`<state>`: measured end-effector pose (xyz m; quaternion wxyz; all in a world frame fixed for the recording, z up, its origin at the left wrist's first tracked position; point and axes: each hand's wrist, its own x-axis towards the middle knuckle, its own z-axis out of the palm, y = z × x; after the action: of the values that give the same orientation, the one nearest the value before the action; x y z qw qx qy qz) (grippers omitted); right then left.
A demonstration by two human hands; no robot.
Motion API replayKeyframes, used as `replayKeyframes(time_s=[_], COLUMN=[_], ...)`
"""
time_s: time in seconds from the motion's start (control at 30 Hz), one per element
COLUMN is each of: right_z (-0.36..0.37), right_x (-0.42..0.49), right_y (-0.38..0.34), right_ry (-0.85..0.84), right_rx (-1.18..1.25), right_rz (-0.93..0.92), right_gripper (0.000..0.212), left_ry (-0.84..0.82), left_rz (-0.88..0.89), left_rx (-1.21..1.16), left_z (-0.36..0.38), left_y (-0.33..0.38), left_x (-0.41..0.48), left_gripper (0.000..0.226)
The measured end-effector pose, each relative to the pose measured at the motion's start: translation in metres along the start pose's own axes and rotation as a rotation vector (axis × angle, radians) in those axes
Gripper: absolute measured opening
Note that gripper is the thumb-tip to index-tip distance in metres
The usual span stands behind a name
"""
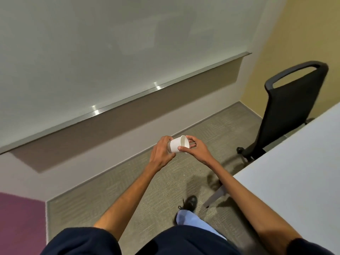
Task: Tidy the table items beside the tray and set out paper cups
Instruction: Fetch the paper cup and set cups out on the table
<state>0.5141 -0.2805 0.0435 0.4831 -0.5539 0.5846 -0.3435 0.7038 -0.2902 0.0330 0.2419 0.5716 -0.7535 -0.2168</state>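
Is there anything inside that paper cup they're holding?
The paper cup, held sideways between the left hand and right hand, shows only bare white inner wall. Its bottom is hidden at this angle.

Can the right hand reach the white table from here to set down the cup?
Probably yes. The edge of the table lies close beside the right forearm, nothing between them; right hand and left hand both grip the paper cup.

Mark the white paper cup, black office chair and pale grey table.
White paper cup (175, 145), head view, side wall.
Black office chair (294, 100), head view, backrest.
Pale grey table (294, 172), head view, bare top.
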Motion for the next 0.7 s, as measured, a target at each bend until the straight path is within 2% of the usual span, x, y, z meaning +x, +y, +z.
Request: replayKeyframes(time_s=[0.2,0.43,0.7], right_z=[-0.062,-0.124,-0.203], right_x=[0.038,0.064,0.021], right_y=[0.021,0.050,0.093], right_ry=[0.212,0.407,0.708], right_rx=[0.045,0.070,0.108], right_rz=[0.031,0.097,0.247], right_gripper=[0.052,0.055,0.054], left_ry=[-0.116,-0.341,-0.576], left_rz=[0.148,0.265,0.465], left_rx=[-0.006,-0.025,0.013], left_z=[0.045,0.101,0.188], left_y=[0.026,0.065,0.161], left_x=[0.097,0.185,0.217], left_gripper=[0.043,0.044,0.049])
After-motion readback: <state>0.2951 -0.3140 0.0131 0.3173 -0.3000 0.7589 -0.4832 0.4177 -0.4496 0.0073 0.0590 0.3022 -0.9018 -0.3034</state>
